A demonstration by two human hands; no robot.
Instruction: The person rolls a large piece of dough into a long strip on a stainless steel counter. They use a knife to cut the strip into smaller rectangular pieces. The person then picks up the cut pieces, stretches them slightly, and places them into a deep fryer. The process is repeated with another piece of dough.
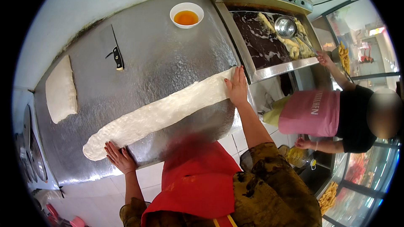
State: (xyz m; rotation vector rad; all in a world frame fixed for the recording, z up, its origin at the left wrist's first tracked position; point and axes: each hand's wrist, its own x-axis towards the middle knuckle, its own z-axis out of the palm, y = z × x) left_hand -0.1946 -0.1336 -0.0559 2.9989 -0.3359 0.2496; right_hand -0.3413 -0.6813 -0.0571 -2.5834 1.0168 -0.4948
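A long strip of pale dough lies slantwise across the metal worktop. My left hand touches its near edge close to the rounded left end, fingers spread. At the other end my right hand rests flat on the dough, beside the worktop's right edge. Neither hand grips anything. Farther left on the worktop lies a second, shorter slab of dough. A cleaver with a black handle lies flat behind the long strip.
At the back stands a white bowl of orange-brown liquid. Right of the worktop is a deep fryer with dough pieces frying in dark oil. A co-worker in a pink apron holds a metal skimmer over it. Round lids stand at far left.
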